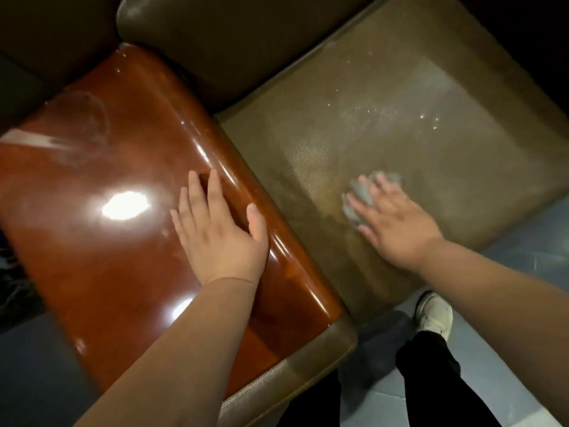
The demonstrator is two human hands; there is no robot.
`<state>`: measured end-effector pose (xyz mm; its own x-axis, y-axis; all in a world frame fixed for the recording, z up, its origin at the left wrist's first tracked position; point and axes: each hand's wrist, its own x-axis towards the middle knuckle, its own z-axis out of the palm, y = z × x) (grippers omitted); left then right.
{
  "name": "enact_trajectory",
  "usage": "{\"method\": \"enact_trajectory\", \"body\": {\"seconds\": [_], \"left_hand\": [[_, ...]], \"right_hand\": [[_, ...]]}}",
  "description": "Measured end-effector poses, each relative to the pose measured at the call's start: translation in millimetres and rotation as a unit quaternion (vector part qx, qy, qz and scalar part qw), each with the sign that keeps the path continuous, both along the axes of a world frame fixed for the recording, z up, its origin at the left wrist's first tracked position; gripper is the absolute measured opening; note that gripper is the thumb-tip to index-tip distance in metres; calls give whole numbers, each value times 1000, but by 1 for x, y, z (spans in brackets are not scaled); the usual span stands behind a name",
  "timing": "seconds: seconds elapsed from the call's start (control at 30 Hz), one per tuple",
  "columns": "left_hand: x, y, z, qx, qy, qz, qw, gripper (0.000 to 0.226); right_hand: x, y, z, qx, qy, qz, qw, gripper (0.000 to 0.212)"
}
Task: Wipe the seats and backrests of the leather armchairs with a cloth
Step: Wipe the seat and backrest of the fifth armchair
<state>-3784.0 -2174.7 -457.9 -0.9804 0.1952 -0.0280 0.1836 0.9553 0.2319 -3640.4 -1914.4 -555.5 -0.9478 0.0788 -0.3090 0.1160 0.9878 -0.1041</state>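
Observation:
A brown leather armchair fills the view; its seat cushion (pixel 400 118) is speckled with pale dust. My right hand (pixel 391 220) lies flat with spread fingers on a small grey cloth (pixel 361 197), pressing it onto the front part of the seat. My left hand (pixel 220 229) rests palm down, fingers straight, on the glossy reddish wooden armrest top (pixel 107 180) to the left of the seat. The padded backrest (pixel 231 41) curves behind the seat at the top.
Blue-grey floor (pixel 529 241) shows at the right and bottom. My leg in black trousers and a white shoe (pixel 434 315) stand in front of the seat. Another dark leather cushion (pixel 37 41) sits at the top left. Lamp glare lies on the armrest.

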Motion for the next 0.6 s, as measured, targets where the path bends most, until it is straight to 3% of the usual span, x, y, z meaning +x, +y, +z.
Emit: {"method": "enact_trajectory", "body": {"seconds": [0.07, 0.13, 0.27, 0.37, 0.43, 0.47, 0.53, 0.6], "left_hand": [[1, 0, 1, 7, 4, -33, 999, 70], [0, -3, 2, 8, 8, -92, 996, 63], [29, 24, 10, -34, -45, -310, 949, 58], [76, 52, 6, -92, -110, -447, 883, 53], [85, 55, 1, -94, -107, -441, 886, 48], [84, 54, 1, -89, -103, -417, 899, 47], [81, 52, 2, -98, -97, -392, 910, 46], [82, 54, 2, -118, -103, -395, 905, 46]], "right_hand": [[-1, 5, 9, -21, -28, -210, 977, 63], [16, -27, 13, -26, -32, -248, 968, 66], [93, -94, -2, -77, 18, -12, 997, 69], [114, -59, -9, -65, 38, 119, 990, 62], [105, -18, -11, -10, 62, 24, 998, 61], [97, 4, -8, 6, 58, -90, 994, 63], [87, 26, -4, 0, 40, -309, 950, 67], [85, 6, -2, 5, 32, -360, 932, 68]]}}
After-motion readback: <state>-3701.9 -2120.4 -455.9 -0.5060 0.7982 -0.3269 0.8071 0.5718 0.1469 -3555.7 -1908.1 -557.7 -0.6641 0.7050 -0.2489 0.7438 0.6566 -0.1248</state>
